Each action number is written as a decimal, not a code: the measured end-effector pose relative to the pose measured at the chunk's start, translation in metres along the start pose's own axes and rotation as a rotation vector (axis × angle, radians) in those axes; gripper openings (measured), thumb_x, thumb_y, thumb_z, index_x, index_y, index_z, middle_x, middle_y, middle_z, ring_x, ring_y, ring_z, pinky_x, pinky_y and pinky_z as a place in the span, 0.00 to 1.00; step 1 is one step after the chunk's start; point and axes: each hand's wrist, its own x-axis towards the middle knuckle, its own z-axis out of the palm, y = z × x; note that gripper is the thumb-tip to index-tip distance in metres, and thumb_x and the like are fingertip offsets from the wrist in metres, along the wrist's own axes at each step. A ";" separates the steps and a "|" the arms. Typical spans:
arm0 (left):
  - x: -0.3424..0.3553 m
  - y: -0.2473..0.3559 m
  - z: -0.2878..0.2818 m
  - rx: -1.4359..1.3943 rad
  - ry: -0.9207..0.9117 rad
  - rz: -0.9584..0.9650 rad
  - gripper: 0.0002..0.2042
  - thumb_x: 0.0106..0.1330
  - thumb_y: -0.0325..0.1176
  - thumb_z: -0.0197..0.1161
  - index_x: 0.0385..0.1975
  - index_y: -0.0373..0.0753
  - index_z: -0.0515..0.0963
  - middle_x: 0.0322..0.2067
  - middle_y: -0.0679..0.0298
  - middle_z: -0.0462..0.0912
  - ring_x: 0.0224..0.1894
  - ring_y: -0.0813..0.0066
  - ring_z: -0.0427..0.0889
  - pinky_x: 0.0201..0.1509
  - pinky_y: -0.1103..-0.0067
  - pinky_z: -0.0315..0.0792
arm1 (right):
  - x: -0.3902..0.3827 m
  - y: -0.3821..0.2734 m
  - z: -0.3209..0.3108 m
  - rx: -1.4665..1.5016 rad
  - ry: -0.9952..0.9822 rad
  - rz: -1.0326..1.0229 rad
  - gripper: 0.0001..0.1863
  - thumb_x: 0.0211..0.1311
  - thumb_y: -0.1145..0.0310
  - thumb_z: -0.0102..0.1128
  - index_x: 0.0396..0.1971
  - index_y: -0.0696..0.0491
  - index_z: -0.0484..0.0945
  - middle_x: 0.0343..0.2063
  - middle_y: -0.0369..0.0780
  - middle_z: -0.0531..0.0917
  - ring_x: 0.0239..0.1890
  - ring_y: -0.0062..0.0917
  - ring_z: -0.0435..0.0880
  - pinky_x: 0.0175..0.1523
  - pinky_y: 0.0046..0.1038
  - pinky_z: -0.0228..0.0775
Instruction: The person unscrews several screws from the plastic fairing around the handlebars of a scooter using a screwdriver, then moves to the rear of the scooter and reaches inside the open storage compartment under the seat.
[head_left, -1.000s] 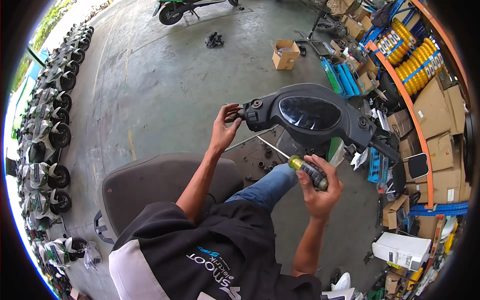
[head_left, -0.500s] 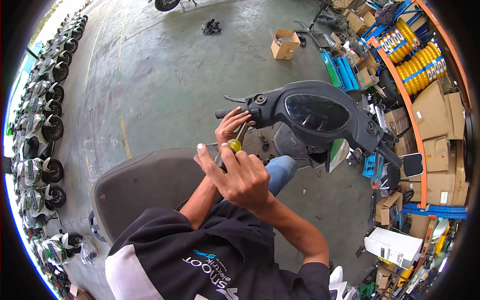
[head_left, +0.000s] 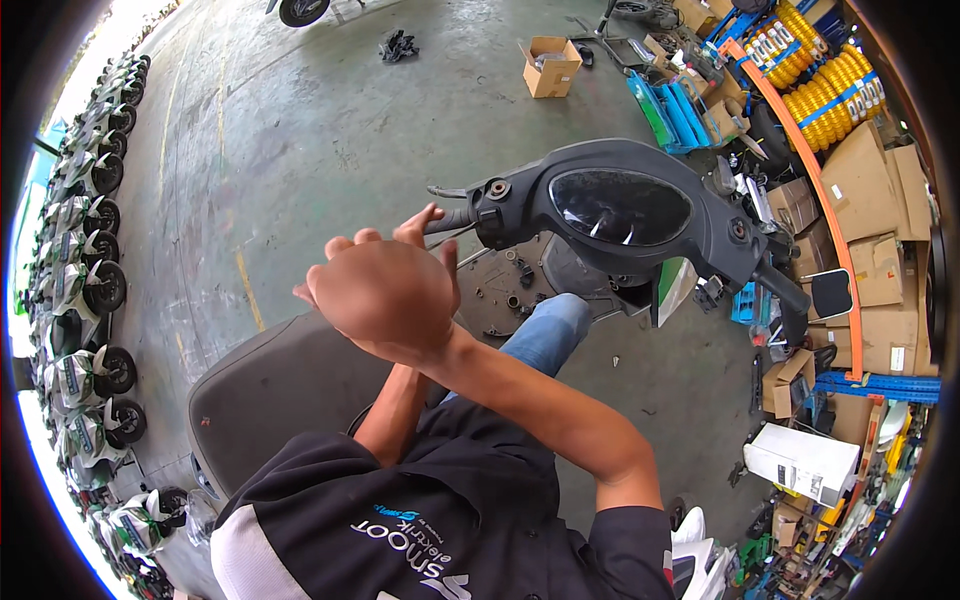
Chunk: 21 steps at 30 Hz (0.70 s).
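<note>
The dark scooter handlebar (head_left: 615,150) stands ahead of me, with a glossy black oval panel (head_left: 620,207) in its middle. My right hand (head_left: 385,300) is raised near its left end, back of the hand up and slightly blurred. From under it a thin screwdriver shaft (head_left: 452,238) points to the left switch housing (head_left: 492,225); the handle is hidden in the hand. My left hand (head_left: 415,228) is mostly covered by the right one. Some of its fingers show beside the left rubber grip (head_left: 455,217); their hold is hidden.
The scooter seat (head_left: 290,390) lies to my left. Small loose parts (head_left: 513,300) sit on the footboard. Parked scooters (head_left: 100,285) line the far left. An open carton (head_left: 550,70) stands on the floor ahead; shelving with an orange post (head_left: 835,240) and boxes fills the right.
My right hand has moved left and turned over more, now covering the yellow screwdriver handle and most of my left hand. The view has shifted slightly.
</note>
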 end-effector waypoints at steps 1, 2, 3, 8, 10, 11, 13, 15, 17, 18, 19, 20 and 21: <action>-0.001 0.000 0.002 -0.054 0.057 0.022 0.14 0.77 0.38 0.58 0.53 0.34 0.76 0.46 0.58 0.80 0.47 0.64 0.81 0.58 0.69 0.73 | -0.001 0.004 0.006 -0.016 0.002 0.008 0.19 0.59 0.52 0.68 0.19 0.48 0.72 0.24 0.31 0.69 0.35 0.25 0.71 0.42 0.40 0.65; 0.000 0.000 0.001 -0.094 0.127 0.050 0.15 0.79 0.40 0.56 0.52 0.33 0.74 0.43 0.58 0.80 0.46 0.64 0.81 0.57 0.69 0.73 | 0.003 0.004 0.008 0.008 0.036 -0.012 0.20 0.59 0.52 0.69 0.18 0.47 0.72 0.24 0.31 0.69 0.36 0.26 0.71 0.44 0.42 0.64; -0.001 -0.001 -0.001 -0.287 0.072 -0.032 0.16 0.80 0.43 0.52 0.48 0.33 0.71 0.37 0.60 0.77 0.42 0.66 0.79 0.53 0.70 0.73 | 0.006 0.004 0.009 0.031 0.071 -0.033 0.20 0.59 0.51 0.69 0.18 0.47 0.72 0.25 0.32 0.69 0.36 0.27 0.70 0.46 0.43 0.63; 0.003 0.000 0.019 -0.715 0.140 -0.071 0.13 0.81 0.43 0.50 0.44 0.38 0.64 0.24 0.65 0.64 0.28 0.73 0.66 0.37 0.72 0.69 | 0.021 -0.009 -0.023 0.013 -0.118 -0.008 0.15 0.59 0.53 0.64 0.27 0.51 0.82 0.41 0.41 0.79 0.50 0.35 0.75 0.58 0.46 0.63; 0.007 -0.003 0.023 -0.797 0.225 -0.042 0.12 0.81 0.42 0.50 0.44 0.39 0.63 0.23 0.65 0.64 0.25 0.74 0.65 0.34 0.72 0.70 | 0.056 -0.056 -0.066 0.048 0.001 -0.125 0.16 0.59 0.55 0.59 0.30 0.53 0.84 0.46 0.44 0.81 0.54 0.38 0.76 0.62 0.45 0.63; 0.004 -0.008 0.017 -0.816 0.291 -0.027 0.11 0.81 0.40 0.50 0.44 0.40 0.63 0.24 0.65 0.65 0.25 0.74 0.65 0.33 0.71 0.71 | 0.071 -0.084 -0.075 0.110 0.088 -0.184 0.17 0.59 0.56 0.56 0.31 0.54 0.84 0.47 0.45 0.81 0.55 0.39 0.76 0.63 0.46 0.63; 0.005 -0.016 0.016 -0.789 0.250 -0.021 0.08 0.81 0.39 0.47 0.47 0.42 0.61 0.21 0.66 0.63 0.24 0.75 0.64 0.31 0.71 0.69 | 0.090 -0.103 -0.046 -0.055 -0.009 -0.209 0.17 0.61 0.58 0.55 0.36 0.55 0.85 0.47 0.44 0.82 0.55 0.40 0.76 0.63 0.48 0.64; 0.009 -0.015 0.015 -0.808 0.231 0.005 0.10 0.80 0.40 0.51 0.48 0.42 0.62 0.21 0.65 0.65 0.23 0.75 0.64 0.30 0.69 0.72 | 0.088 -0.088 -0.009 -0.163 -0.221 -0.281 0.18 0.66 0.61 0.53 0.46 0.55 0.85 0.46 0.43 0.84 0.54 0.41 0.77 0.63 0.55 0.63; 0.006 -0.018 0.019 -0.783 0.248 -0.001 0.10 0.80 0.40 0.52 0.48 0.42 0.62 0.21 0.65 0.65 0.23 0.74 0.65 0.31 0.69 0.73 | 0.077 -0.047 0.022 -0.049 -0.479 -0.118 0.18 0.69 0.62 0.52 0.49 0.54 0.86 0.43 0.42 0.86 0.54 0.38 0.77 0.63 0.60 0.60; 0.011 -0.018 0.022 -0.775 0.260 -0.007 0.11 0.79 0.41 0.53 0.48 0.42 0.62 0.21 0.65 0.66 0.23 0.74 0.65 0.31 0.69 0.75 | 0.079 -0.038 0.024 0.021 -0.601 0.052 0.17 0.70 0.62 0.53 0.48 0.54 0.87 0.42 0.41 0.86 0.53 0.37 0.77 0.64 0.61 0.58; 0.017 -0.020 0.020 -0.773 0.248 0.002 0.11 0.79 0.41 0.53 0.48 0.42 0.62 0.21 0.65 0.66 0.23 0.74 0.65 0.31 0.69 0.75 | 0.079 -0.040 0.023 0.022 -0.588 0.059 0.17 0.70 0.62 0.53 0.48 0.54 0.87 0.42 0.41 0.86 0.53 0.37 0.77 0.64 0.61 0.58; 0.015 -0.021 0.018 -0.796 0.245 -0.028 0.11 0.79 0.41 0.54 0.48 0.43 0.62 0.21 0.65 0.66 0.23 0.74 0.66 0.31 0.68 0.75 | 0.073 -0.045 0.019 0.047 -0.691 -0.050 0.17 0.70 0.62 0.53 0.48 0.54 0.87 0.43 0.42 0.86 0.52 0.36 0.77 0.64 0.62 0.57; 0.014 -0.023 0.015 -0.817 0.243 -0.057 0.12 0.78 0.41 0.55 0.48 0.43 0.62 0.21 0.65 0.67 0.23 0.74 0.67 0.31 0.68 0.76 | 0.068 -0.049 0.017 0.074 -0.791 -0.162 0.17 0.70 0.62 0.53 0.48 0.54 0.87 0.45 0.43 0.85 0.51 0.36 0.77 0.63 0.62 0.57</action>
